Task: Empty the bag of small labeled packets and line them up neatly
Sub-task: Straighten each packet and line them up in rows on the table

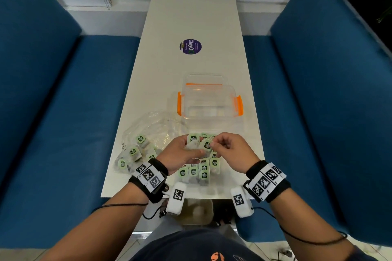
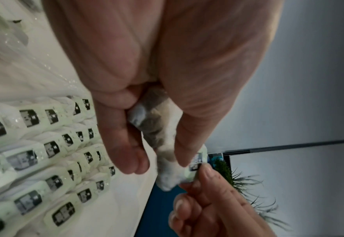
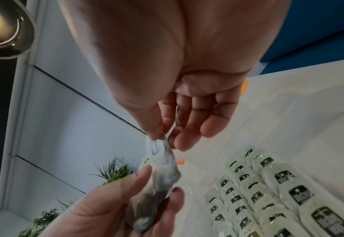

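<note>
Landmark: clear tub [image 1: 209,99] with orange latches, mid-table, no packets seen in it.

Near-left of tub: clear plastic bag [image 1: 148,131], crumpled, lying flat on the white table [image 1: 191,17]. A few green-labeled packets [image 1: 133,151] sit in or on it; can't tell which.

Near side of tub, left: left hand [image 1: 180,151] raised over the table, fingers curled round a small bunch of packets [image 1: 193,139]. Left wrist view shows the thumb and fingers [image 2: 126,141] clamping a grey-white sachet between them.

Directly in front of tub, under both hands: laid-out packets [image 1: 199,170] in tight overlapping rows, labels up, close to the table's near edge. Wrist views confirm several rows, labels all facing the same way.

Near side of tub, right: right hand [image 1: 230,148] touching the left hand's bunch. Thumb and forefinger pinch the label end of one packet [image 1: 206,145]; remaining fingers [image 3: 213,121] loosely bent, holding nothing. That packet's other end sits in the left hand's grip, so both hands are on it.

Far side of tub: round purple sticker [image 1: 190,46] on the tabletop. Blue bench seats flank the table on both sides.
</note>
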